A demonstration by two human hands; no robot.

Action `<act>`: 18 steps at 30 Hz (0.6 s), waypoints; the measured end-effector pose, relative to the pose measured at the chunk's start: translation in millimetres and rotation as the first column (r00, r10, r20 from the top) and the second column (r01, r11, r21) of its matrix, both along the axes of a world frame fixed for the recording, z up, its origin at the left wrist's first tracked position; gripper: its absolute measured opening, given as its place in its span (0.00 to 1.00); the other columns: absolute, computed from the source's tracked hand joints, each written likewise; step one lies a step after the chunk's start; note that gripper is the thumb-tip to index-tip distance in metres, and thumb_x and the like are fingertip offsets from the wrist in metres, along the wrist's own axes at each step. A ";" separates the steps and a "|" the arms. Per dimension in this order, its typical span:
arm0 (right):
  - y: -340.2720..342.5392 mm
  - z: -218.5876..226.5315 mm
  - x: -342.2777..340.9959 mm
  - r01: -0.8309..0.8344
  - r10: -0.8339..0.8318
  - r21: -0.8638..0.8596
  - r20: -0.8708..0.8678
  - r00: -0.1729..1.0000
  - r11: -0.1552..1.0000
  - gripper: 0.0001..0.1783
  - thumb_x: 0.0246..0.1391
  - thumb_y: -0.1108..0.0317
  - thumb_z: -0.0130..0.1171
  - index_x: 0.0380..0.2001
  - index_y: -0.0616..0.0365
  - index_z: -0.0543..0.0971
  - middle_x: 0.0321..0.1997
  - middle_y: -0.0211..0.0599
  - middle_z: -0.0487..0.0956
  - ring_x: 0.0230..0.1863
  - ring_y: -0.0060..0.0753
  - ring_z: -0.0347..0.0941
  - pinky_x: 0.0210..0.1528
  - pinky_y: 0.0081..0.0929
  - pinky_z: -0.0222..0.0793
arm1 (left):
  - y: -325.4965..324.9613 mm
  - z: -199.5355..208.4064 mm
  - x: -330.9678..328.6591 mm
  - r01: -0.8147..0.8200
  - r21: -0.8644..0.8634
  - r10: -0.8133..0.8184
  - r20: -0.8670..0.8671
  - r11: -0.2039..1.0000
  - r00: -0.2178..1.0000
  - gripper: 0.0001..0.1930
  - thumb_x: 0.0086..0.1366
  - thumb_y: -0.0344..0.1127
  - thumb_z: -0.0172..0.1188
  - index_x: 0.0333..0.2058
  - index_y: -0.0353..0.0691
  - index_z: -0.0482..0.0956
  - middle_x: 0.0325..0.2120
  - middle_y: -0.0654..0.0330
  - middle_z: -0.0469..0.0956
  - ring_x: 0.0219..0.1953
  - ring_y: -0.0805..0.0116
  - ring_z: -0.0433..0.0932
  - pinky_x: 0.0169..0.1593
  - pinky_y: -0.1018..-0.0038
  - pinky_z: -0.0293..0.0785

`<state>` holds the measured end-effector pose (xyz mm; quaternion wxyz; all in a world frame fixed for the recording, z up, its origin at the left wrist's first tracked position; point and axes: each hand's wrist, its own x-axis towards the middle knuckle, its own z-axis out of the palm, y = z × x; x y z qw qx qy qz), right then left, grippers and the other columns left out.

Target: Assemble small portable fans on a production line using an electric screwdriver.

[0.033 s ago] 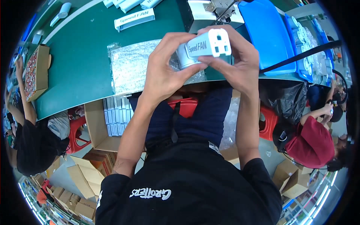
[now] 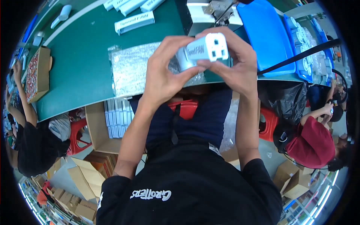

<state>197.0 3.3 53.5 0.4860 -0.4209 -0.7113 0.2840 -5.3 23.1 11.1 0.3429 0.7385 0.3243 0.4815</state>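
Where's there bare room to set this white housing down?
Largest bare patch: green tabletop between the brown cardboard box at left and the crinkled clear plastic sheet. The blue plastic tray right of the right hand also looks bare, a black hose crossing its near end. Crowded: the far middle, with white plastic casings and a boxy white machine.

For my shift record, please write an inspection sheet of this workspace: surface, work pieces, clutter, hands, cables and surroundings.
Surface: flat green worktable, bearing a crinkled see-through plastic sheet near its front edge.
Work pieces: white plastic housing with three square holes in its end, held up.
Clutter: long white plastic casings at far side; shallow blue plastic tray at right.
Hands: left bare hand and right bare hand grip the housing.
Cables: thick black cable-like strand crosses in front of the tray.
Surroundings: co-worker in red shirt at right, another in black shirt at left.
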 end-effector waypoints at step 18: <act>19.2 110.9 21.3 0.013 0.178 0.418 -0.414 0.893 0.908 0.28 0.73 0.46 0.53 0.44 0.67 0.73 0.37 0.49 0.80 0.24 0.30 0.78 0.26 0.26 0.74 | -13.0 2.0 1.6 -0.041 -0.029 0.040 -0.031 0.999 0.999 0.28 0.52 0.29 0.80 0.52 0.33 0.82 0.51 0.50 0.80 0.52 0.55 0.81 0.56 0.66 0.76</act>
